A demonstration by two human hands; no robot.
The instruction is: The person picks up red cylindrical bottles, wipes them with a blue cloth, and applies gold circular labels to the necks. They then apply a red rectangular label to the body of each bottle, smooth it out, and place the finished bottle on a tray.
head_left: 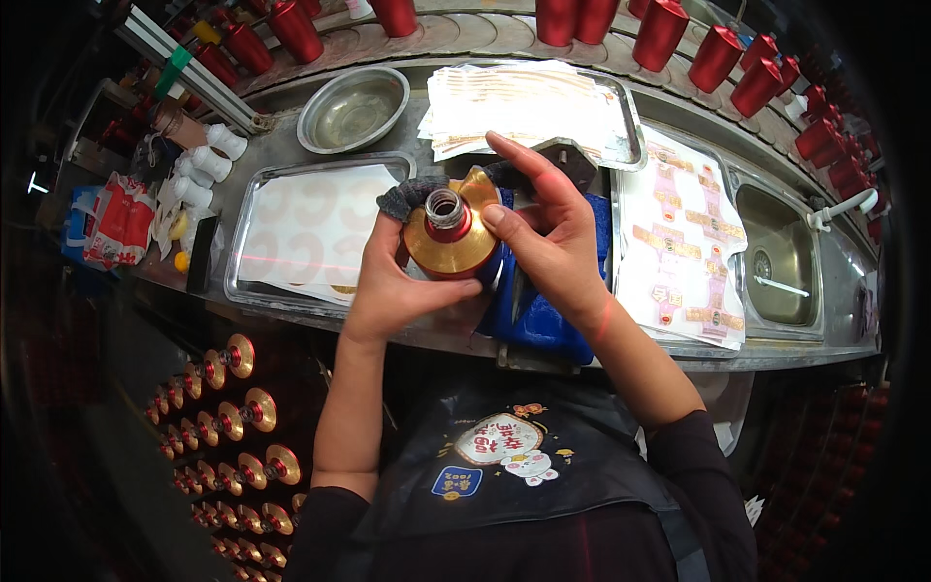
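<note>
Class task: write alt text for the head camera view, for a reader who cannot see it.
Two bare hands, left hand and right hand, hold a red bottle with a gold shoulder over a steel worktable. Flat trays of printed label sheets lie on it, beside a round steel bowl.

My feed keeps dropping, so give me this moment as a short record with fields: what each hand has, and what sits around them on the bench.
left hand: cups the bottle from the left, thumb along its lower edge
right hand: fingers press on the bottle's gold shoulder
bottle: red and gold, neck open, facing the camera
left tray: holds white sheets
back tray: holds a stack of label sheets
bowl: steel, behind the left tray
sink: far right
blue cloth: under the right hand
</note>
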